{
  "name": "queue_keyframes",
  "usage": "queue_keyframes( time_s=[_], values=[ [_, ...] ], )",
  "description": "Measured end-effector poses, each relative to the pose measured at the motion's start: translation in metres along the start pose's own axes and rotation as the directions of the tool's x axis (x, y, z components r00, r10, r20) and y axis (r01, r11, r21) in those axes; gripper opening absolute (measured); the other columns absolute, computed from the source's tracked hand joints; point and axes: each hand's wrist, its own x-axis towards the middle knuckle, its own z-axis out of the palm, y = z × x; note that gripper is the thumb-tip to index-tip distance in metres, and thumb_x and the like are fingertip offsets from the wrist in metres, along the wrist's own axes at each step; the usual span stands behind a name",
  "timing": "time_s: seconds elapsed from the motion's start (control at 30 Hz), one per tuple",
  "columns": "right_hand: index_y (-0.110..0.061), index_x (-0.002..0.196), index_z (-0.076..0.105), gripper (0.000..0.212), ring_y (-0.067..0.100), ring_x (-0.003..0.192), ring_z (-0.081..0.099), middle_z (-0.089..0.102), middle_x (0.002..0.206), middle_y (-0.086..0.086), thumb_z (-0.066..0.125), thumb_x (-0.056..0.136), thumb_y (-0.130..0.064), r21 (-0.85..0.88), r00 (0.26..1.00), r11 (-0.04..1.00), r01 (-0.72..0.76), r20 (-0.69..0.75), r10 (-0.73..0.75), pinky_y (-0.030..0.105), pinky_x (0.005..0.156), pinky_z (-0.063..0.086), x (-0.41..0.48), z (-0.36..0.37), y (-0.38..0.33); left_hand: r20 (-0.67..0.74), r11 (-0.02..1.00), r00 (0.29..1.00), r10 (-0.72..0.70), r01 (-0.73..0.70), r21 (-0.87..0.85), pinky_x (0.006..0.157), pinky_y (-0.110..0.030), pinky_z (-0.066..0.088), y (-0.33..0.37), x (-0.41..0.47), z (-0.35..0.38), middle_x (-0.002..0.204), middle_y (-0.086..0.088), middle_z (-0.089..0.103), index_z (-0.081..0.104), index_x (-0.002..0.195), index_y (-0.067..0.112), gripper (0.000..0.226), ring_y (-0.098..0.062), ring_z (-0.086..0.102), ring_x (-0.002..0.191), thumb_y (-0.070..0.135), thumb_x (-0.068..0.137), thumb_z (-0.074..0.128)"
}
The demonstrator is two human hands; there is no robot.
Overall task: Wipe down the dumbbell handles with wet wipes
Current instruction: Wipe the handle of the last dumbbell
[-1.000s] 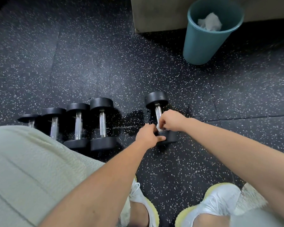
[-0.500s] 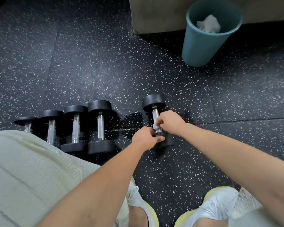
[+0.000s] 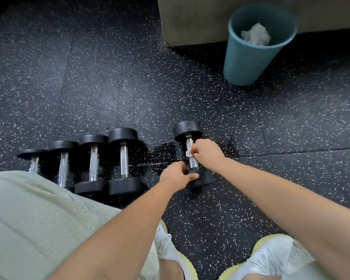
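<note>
One black dumbbell (image 3: 188,129) with a chrome handle lies apart on the speckled floor, its ends pointing away from and towards me. My right hand (image 3: 207,151) pinches a small white wet wipe (image 3: 189,153) against the middle of that handle. My left hand (image 3: 177,175) grips the dumbbell's near black head, with the thumb across its top. To the left, several more dumbbells (image 3: 122,160) lie side by side in a row.
A teal bin (image 3: 249,57) holding crumpled white wipes stands at the back right, beside a grey block (image 3: 192,21). A wet patch darkens the floor around the single dumbbell. My knee in pale shorts fills the lower left; white shoes (image 3: 271,257) are at the bottom.
My right hand has slid the wipe along the handle away from me, from near the close head to the middle. My left hand stays on the near head.
</note>
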Motion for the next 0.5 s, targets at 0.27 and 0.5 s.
queue_keyframes(
  time_s=[0.27, 0.5],
  values=[
    [-0.025, 0.094, 0.078, 0.022, 0.025, 0.084, 0.061, 0.065, 0.097, -0.002, 0.057, 0.093, -0.016, 0.121, 0.97, 0.984, -0.132, -0.19, 0.154, 0.034, 0.071, 0.042, 0.023, -0.002, -0.013, -0.017, 0.999, 1.0, -0.005, 0.004, -0.033, 0.084, -0.038, 0.051, -0.007, 0.006, 0.007, 0.107, 0.006, 0.066, 0.06, 0.114, 0.026, 0.049, -0.02, 0.062, 0.098, 0.064, 0.087, 0.071],
    [-0.026, 0.093, 0.078, 0.014, 0.021, 0.097, 0.067, 0.072, 0.103, -0.005, 0.068, 0.09, -0.018, 0.037, 0.996, 0.999, 0.005, 0.084, -0.008, 0.034, 0.084, 0.052, -0.006, -0.005, 0.0, 0.01, 0.992, 1.0, -0.017, 0.018, -0.122, 0.091, -0.041, 0.054, -0.02, 0.008, 0.005, 0.109, 0.005, 0.067, 0.061, 0.115, 0.024, 0.048, -0.02, 0.063, 0.099, 0.059, 0.085, 0.076]
  ],
)
